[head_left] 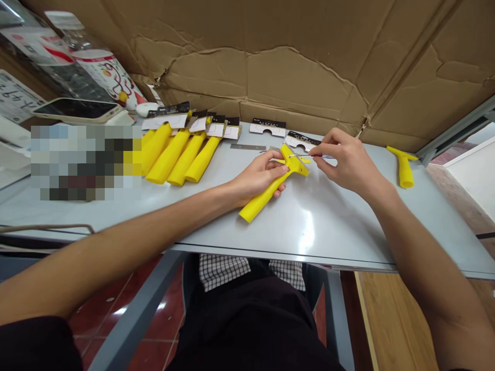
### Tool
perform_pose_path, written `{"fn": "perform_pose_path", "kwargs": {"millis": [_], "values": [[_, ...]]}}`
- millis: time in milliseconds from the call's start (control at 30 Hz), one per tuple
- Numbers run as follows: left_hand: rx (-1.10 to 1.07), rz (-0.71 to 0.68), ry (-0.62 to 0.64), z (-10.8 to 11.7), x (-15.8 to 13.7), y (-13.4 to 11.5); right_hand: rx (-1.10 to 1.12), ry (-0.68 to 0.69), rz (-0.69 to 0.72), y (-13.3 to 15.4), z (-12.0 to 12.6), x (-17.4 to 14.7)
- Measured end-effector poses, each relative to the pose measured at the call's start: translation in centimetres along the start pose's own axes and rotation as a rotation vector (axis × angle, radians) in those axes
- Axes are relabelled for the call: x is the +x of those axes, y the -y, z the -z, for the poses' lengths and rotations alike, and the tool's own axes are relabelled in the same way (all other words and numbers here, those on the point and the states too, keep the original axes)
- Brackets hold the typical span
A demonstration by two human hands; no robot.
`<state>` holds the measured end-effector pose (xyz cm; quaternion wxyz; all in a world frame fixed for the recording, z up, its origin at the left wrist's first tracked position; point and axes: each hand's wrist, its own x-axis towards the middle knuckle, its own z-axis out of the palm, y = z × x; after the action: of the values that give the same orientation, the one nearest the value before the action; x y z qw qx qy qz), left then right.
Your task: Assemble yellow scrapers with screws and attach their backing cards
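My left hand is wrapped round the neck of a yellow plastic scraper, its handle slanting down toward the table's front edge. In my right hand a thin screwdriver is pinched between thumb and fingers. Its tip points at the scraper's head, where small holes show; whether it sits in a screw I cannot tell. Just behind lie a flat metal blade and a black-and-white card. A second such card is partly covered by my right fingers.
Several yellow scrapers with cards lie in a row on the left. Another yellow scraper body stands at the far right. A phone and plastic bottles are at the back left. Cardboard walls off the table's back.
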<state>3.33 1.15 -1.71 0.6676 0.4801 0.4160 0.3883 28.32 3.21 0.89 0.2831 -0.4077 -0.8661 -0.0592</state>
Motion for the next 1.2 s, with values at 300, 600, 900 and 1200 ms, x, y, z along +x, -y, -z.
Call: {"fn": "perform_pose_path", "kwargs": {"millis": [300, 600, 900, 1200], "values": [[0.004, -0.01, 0.012, 0.1, 0.1, 0.1, -0.031, -0.016, 0.013, 0.4, 0.3, 0.1], [0.038, -0.036, 0.018, 0.0, 0.0, 0.2, -0.112, -0.041, 0.055, 1.1, 0.1, -0.1], [0.038, -0.072, 0.041, 0.3, 0.1, 0.5, 0.016, -0.058, 0.063, 3.6, 0.9, 0.3], [0.047, -0.088, 0.036, 0.3, 0.4, 0.7, -0.035, -0.081, -0.081, 3.4, 0.5, 0.0]]}}
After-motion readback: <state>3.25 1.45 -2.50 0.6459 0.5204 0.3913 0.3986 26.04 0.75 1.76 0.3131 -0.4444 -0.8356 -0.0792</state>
